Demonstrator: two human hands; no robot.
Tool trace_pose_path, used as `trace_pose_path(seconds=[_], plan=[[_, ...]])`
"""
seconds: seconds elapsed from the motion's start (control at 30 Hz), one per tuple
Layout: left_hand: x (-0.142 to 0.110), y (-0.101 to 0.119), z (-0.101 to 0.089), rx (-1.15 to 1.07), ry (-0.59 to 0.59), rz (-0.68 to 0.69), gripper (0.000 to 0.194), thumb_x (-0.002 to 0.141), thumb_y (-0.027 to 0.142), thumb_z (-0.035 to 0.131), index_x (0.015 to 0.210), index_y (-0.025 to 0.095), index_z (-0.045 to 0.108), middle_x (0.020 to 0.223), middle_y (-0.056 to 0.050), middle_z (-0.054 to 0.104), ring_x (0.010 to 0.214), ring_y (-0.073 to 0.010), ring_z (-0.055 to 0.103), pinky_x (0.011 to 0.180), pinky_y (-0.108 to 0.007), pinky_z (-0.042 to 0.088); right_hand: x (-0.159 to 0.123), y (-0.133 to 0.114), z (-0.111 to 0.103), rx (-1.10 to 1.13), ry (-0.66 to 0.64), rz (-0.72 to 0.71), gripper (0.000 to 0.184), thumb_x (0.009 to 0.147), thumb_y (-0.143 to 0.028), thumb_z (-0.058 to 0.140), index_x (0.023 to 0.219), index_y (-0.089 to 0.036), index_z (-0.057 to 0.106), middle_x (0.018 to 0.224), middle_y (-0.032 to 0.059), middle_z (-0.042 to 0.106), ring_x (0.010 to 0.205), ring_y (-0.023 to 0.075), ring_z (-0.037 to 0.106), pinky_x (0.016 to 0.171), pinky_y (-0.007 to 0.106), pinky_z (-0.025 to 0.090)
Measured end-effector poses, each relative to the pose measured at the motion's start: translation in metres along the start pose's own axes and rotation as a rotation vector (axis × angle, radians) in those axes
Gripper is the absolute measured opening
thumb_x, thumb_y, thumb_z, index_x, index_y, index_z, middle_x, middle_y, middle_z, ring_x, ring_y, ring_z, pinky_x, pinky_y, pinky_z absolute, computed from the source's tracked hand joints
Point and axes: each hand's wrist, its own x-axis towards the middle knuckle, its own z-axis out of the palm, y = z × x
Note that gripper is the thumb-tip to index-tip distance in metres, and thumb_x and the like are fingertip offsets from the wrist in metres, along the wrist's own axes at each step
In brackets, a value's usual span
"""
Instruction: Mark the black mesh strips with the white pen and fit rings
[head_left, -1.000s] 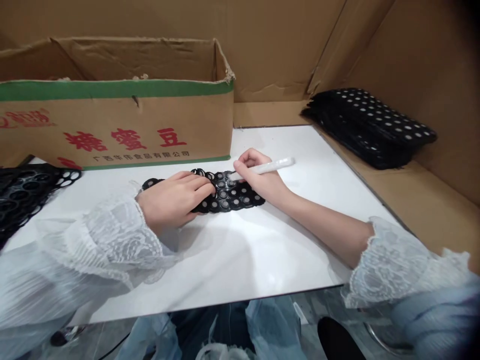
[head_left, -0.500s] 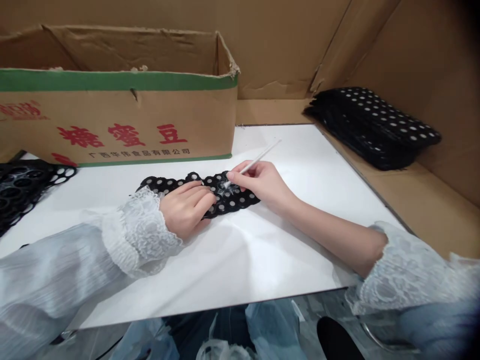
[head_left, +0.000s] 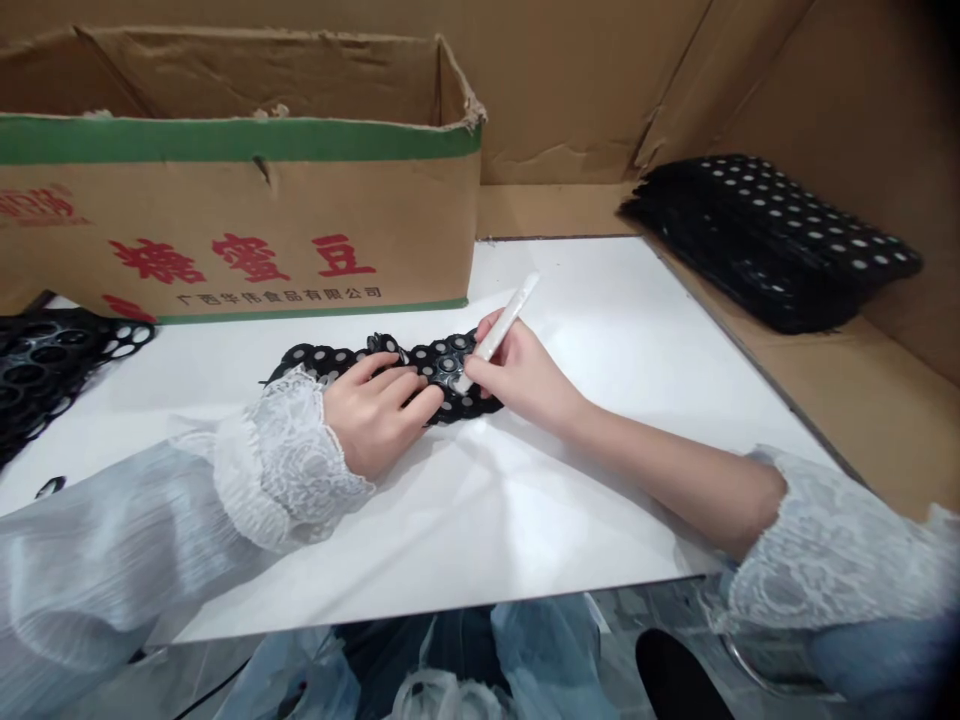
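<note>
One dotted black strip (head_left: 442, 366) on a white desk (head_left: 600, 490), under two hands

From my remote seat, through the head camera, I go left to right. At the desk's left edge lies a black sheet of open rings (head_left: 46, 365), cut off by my view. Nearer the front on that side is a small dark loop (head_left: 51, 487), just beside a pale, sheer sleeve (head_left: 135, 550) with a lace cuff. Toward the back left corner stands a brown cardboard box (head_left: 300, 215), open at the top, with green bands and red characters.

The strip lies in front of the box, around the middle of the desk, and bears pale round dots. The left hand (head_left: 381, 412) is palm down over it, fingers slightly apart and resting on it; its thumb is hidden, so I cannot tell whether it grips. The right hand (head_left: 521, 372) pinches a white stick (head_left: 511, 315) between thumb and fingers. The stick slants, its lower tip at the strip's right part, its upper end toward the back edge.

Beyond the desk's right edge, near the back right corner, a stack of black dotted sheets (head_left: 780, 245) sits on brown cardboard (head_left: 911, 440).
</note>
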Motion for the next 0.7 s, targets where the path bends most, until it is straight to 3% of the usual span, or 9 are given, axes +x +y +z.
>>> trace_pose_path(seconds=[0.2, 0.4, 0.57, 0.7], plan=[[-0.0001, -0.0010, -0.0012, -0.018, 0.045, 0.044, 0.014, 0.079, 0.022, 0.047, 0.070, 0.017, 0.057, 0.077, -0.005, 0.069, 0.076, -0.0188, 0.065, 0.076, -0.035, 0.050, -0.0015, 0.0003, -0.0007, -0.045, -0.060, -0.048, 0.016, 0.062, -0.017, 0.046, 0.072, -0.021, 0.034, 0.054, -0.0067, 0.037, 0.048, 0.0085, 0.037, 0.046, 0.023, 0.030], [-0.0005, 0.0002, -0.0004, -0.135, 0.038, -0.017, 0.015, 0.078, 0.021, 0.047, 0.070, 0.016, 0.059, 0.078, -0.007, 0.069, 0.078, -0.0215, 0.065, 0.075, -0.038, 0.050, -0.0015, 0.0023, 0.0010, -0.036, -0.025, -0.051, 0.015, 0.062, -0.019, 0.047, 0.073, -0.021, 0.036, 0.059, -0.0053, 0.040, 0.052, 0.0093, 0.038, 0.051, 0.024, 0.031], [0.0018, 0.0011, -0.0007, -0.072, 0.037, 0.009, 0.015, 0.078, 0.021, 0.047, 0.066, 0.016, 0.057, 0.074, -0.005, 0.069, 0.074, -0.0190, 0.065, 0.073, -0.035, 0.049, -0.0039, 0.0007, 0.0038, -0.063, -0.010, -0.050, 0.014, 0.063, -0.019, 0.046, 0.070, -0.021, 0.034, 0.059, -0.0050, 0.038, 0.053, 0.0098, 0.037, 0.051, 0.024, 0.031], [0.0050, 0.0037, -0.0020, -0.054, 0.038, -0.003, 0.017, 0.076, 0.020, 0.047, 0.061, 0.017, 0.054, 0.063, -0.003, 0.065, 0.063, -0.0168, 0.062, 0.070, -0.033, 0.048, -0.0083, -0.0014, 0.0061, -0.137, -0.012, -0.153, 0.015, 0.064, -0.015, 0.043, 0.071, -0.021, 0.032, 0.061, -0.0054, 0.034, 0.053, 0.0091, 0.033, 0.051, 0.024, 0.029]])
